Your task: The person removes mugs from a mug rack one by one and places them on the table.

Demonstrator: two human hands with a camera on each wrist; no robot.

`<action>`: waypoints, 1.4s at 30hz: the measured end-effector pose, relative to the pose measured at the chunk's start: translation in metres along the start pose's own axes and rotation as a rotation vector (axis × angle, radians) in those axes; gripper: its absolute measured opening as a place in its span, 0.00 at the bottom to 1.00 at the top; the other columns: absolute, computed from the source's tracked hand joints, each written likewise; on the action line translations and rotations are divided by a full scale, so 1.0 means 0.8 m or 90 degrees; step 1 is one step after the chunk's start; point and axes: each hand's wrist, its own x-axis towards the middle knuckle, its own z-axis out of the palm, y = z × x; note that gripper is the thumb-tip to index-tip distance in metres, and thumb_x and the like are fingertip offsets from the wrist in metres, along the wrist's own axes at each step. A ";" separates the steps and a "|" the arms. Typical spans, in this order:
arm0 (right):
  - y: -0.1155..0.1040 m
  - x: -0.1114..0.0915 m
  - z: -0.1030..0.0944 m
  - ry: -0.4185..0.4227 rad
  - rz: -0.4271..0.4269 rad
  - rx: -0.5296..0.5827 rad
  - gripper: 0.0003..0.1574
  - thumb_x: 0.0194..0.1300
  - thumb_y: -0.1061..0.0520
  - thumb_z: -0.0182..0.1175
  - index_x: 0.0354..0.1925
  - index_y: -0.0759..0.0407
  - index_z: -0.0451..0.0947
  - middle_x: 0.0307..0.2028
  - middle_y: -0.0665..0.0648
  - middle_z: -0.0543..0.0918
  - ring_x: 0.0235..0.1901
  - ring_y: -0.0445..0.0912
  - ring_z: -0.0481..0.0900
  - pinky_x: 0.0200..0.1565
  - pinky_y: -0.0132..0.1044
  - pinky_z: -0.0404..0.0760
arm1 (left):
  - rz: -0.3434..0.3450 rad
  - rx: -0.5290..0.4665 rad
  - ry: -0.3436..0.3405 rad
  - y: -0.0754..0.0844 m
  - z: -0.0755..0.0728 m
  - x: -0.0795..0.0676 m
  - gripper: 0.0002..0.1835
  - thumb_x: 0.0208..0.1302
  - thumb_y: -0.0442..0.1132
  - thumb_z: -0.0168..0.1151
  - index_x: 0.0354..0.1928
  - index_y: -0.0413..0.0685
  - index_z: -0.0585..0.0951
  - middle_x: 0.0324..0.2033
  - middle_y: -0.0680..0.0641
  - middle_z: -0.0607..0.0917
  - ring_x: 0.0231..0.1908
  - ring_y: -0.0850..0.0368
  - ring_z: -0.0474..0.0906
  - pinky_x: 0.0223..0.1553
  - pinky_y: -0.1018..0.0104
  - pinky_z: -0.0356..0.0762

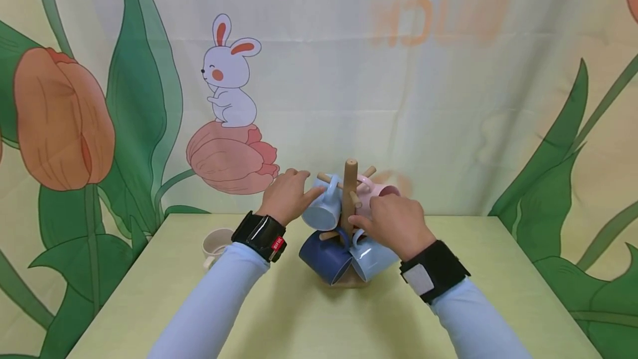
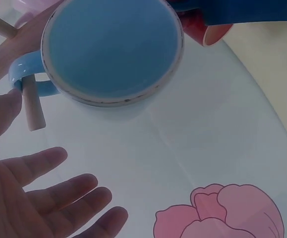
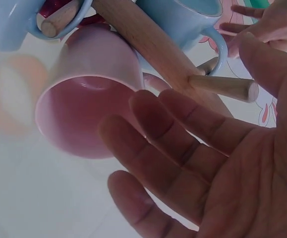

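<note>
A wooden mug tree (image 1: pixel 351 173) stands on the table with several mugs hung on its pegs. My left hand (image 1: pixel 285 197), fingers spread, is beside the upper light blue mug (image 1: pixel 321 212). In the left wrist view the thumb (image 2: pixel 7 111) comes right at that mug's handle and peg (image 2: pixel 34 106); the palm is bare. On the other side, my right hand (image 1: pixel 399 223) has its fingers extended beside the pink mug (image 3: pixel 101 59), overlapping its rim in the right wrist view. Below hang a dark blue mug (image 1: pixel 321 256) and another light blue mug (image 1: pixel 374 259).
A whitish mug (image 1: pixel 216 241) stands on the table (image 1: pixel 159 292) at the left, behind my left forearm. Part of a red mug (image 2: pixel 198 27) shows on the tree's far side. A printed curtain (image 1: pixel 319 98) hangs behind the table.
</note>
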 end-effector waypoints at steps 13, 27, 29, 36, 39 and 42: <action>-0.018 0.013 -0.004 0.082 -0.029 -0.018 0.25 0.66 0.36 0.62 0.34 0.56 0.80 0.13 0.50 0.70 0.16 0.46 0.73 0.16 0.37 0.69 | 0.050 0.013 0.004 0.013 0.001 0.018 0.27 0.74 0.54 0.54 0.67 0.47 0.74 0.55 0.36 0.79 0.52 0.41 0.80 0.48 0.47 0.80; -0.032 0.018 0.003 0.099 -0.018 -0.145 0.30 0.73 0.43 0.56 0.15 0.53 0.70 0.10 0.49 0.67 0.12 0.44 0.71 0.36 0.43 0.79 | 0.070 0.045 -0.007 0.019 0.004 0.022 0.22 0.75 0.50 0.53 0.64 0.50 0.77 0.51 0.40 0.82 0.50 0.44 0.80 0.46 0.48 0.81; -0.033 0.018 0.005 0.112 -0.028 -0.165 0.31 0.73 0.44 0.55 0.14 0.52 0.68 0.09 0.49 0.66 0.11 0.44 0.70 0.39 0.43 0.79 | 0.073 0.053 -0.003 0.018 0.005 0.023 0.21 0.75 0.51 0.53 0.63 0.51 0.78 0.50 0.40 0.82 0.49 0.44 0.80 0.45 0.48 0.82; -0.034 0.018 0.016 0.188 -0.062 -0.213 0.31 0.70 0.45 0.60 0.12 0.52 0.66 0.09 0.49 0.63 0.09 0.44 0.67 0.22 0.37 0.70 | 0.084 0.073 0.020 0.016 0.007 0.024 0.20 0.74 0.51 0.54 0.60 0.52 0.80 0.47 0.41 0.83 0.46 0.44 0.81 0.43 0.49 0.82; -0.033 0.019 0.017 0.186 -0.061 -0.206 0.30 0.69 0.45 0.61 0.13 0.53 0.68 0.10 0.49 0.63 0.09 0.44 0.67 0.17 0.34 0.66 | 0.089 0.074 0.027 0.016 0.008 0.024 0.20 0.74 0.51 0.54 0.60 0.52 0.80 0.46 0.41 0.84 0.46 0.44 0.81 0.42 0.49 0.82; -0.033 0.019 0.018 0.179 -0.053 -0.186 0.29 0.70 0.45 0.61 0.14 0.54 0.69 0.10 0.49 0.63 0.09 0.44 0.67 0.13 0.33 0.66 | 0.095 0.074 0.034 0.016 0.009 0.023 0.19 0.74 0.51 0.55 0.60 0.52 0.80 0.45 0.41 0.84 0.45 0.44 0.82 0.41 0.50 0.83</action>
